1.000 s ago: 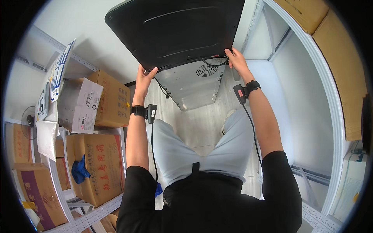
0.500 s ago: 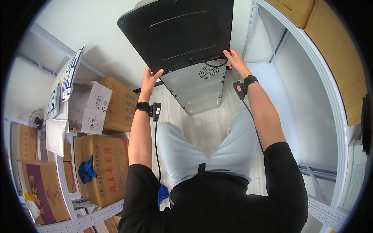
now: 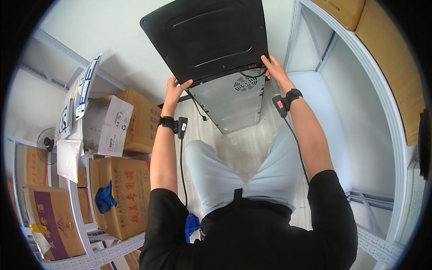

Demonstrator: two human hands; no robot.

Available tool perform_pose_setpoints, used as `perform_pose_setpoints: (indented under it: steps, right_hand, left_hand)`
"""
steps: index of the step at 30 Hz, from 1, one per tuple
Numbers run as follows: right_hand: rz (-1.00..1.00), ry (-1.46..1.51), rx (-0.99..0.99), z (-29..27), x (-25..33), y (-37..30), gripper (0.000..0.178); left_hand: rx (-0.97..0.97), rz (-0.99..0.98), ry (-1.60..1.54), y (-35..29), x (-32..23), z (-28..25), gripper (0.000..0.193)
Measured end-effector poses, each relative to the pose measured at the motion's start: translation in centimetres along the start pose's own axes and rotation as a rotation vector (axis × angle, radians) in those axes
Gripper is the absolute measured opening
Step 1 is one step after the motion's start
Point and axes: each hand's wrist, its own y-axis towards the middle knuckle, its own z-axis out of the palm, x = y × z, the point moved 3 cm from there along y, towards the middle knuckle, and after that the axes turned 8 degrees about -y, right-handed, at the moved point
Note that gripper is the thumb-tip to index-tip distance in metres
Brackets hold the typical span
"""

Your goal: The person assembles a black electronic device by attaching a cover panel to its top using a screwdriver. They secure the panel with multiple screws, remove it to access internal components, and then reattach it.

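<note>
In front of me stands a tall appliance with a black plastic panel (image 3: 213, 31) at its upper end and a grey metal panel (image 3: 229, 105) with a round vent below. Its exact kind does not show. My left hand (image 3: 174, 92) grips the left corner of the black panel, thumb on top and fingers partly hidden beneath. The opposite corner is held by my right hand (image 3: 275, 69), its thumb on the edge. Beside my right fingers a dark cable loops under that edge. A power plug (image 3: 204, 118) on a cord dangles along the metal panel's left side.
Cardboard boxes (image 3: 119, 195) fill the metal shelving on my left, a white packet (image 3: 68, 157) among them. A small fan (image 3: 47, 143) stands behind. To my right rises another white shelf rack (image 3: 310, 83), with large cartons (image 3: 387, 58) high up. A white wall backs the appliance.
The black panel has tipped and come slightly lower, showing more of its top edge. The plug and cord have come into sight at the left side. Both hands keep their hold.
</note>
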Motion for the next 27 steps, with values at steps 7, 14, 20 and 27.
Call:
perform_pose_setpoints:
  steps: [7, 14, 20, 27]
  right_hand:
    - [0.021, 0.006, 0.029, -0.4, 0.0, 0.2, 0.047]
    - [0.038, 0.055, 0.028, -0.3, -0.1, 0.7, 0.042]
    - [0.013, 0.110, 0.013, -0.3, -0.1, 0.2, 0.040]
    - [0.029, 0.109, 0.014, -1.1, -0.4, 0.2, 0.037]
  left_hand:
    - [0.028, -0.092, -0.106, 0.0, -1.0, 0.4, 0.048]
    - [0.048, -0.089, -0.285, 0.5, -0.2, 0.3, 0.048]
    - [0.028, -0.001, -0.403, -0.4, -0.8, 1.3, 0.057]
    - [0.047, 0.062, -0.303, -0.1, -3.0, 1.6, 0.056]
